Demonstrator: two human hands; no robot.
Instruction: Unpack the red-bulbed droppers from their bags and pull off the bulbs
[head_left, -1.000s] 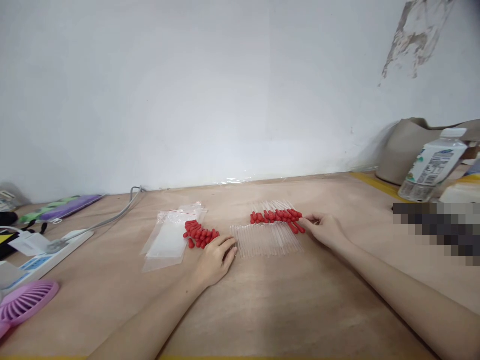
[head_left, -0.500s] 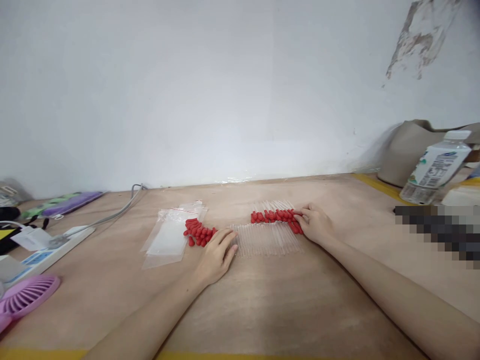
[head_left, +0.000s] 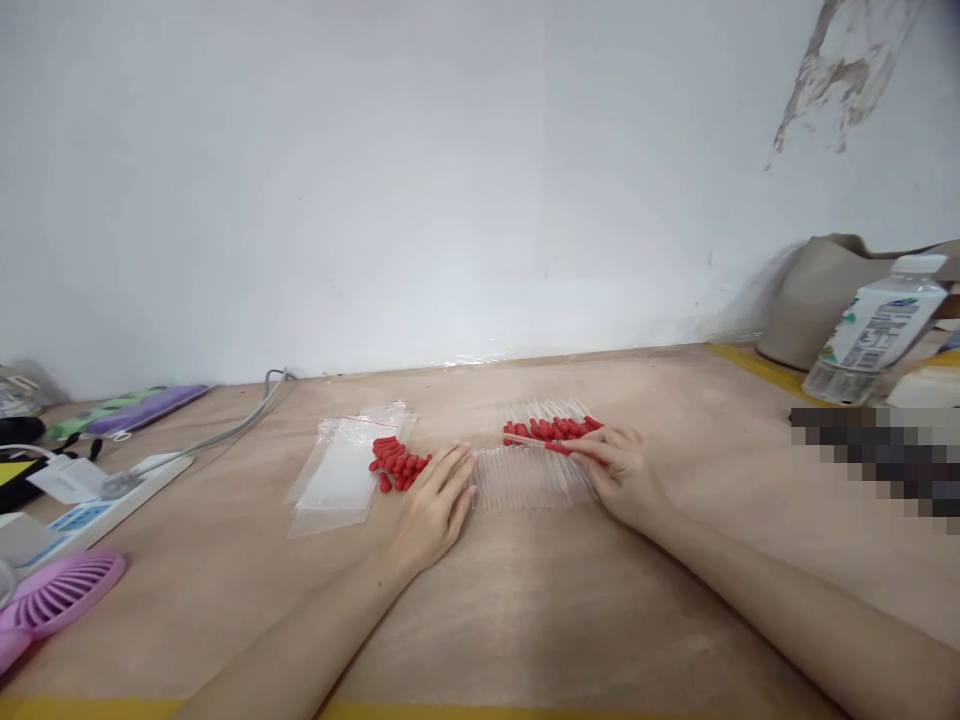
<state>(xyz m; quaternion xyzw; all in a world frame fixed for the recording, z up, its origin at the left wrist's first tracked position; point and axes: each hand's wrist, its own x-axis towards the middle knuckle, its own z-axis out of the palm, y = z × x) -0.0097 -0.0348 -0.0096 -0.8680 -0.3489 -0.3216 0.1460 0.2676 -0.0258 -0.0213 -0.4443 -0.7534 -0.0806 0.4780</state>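
My right hand [head_left: 621,474] pinches the red bulb end of one clear dropper [head_left: 529,440], whose thin tube points left over the row. Below it lies a row of clear dropper tubes [head_left: 517,482] side by side, with red rubber bulbs [head_left: 551,429] lined up along its far side. My left hand [head_left: 439,505] rests on the table at the row's left end, fingers stretched out and loosely bent. Beyond its fingers is a small heap of red bulbs [head_left: 394,458], touching clear plastic bags [head_left: 334,490]; my hand partly covers the heap.
At left are a white power strip [head_left: 112,510] with a grey cable [head_left: 240,425], a pink fan [head_left: 64,600] and a purple pouch [head_left: 150,408]. A plastic bottle [head_left: 877,325] and a grey-brown container [head_left: 799,300] stand at right. Behind rises a white wall [head_left: 480,200].
My right hand has come left and slightly toward me from the row's right end, lifting one dropper by its red bulb. The left hand stays nearly in place.
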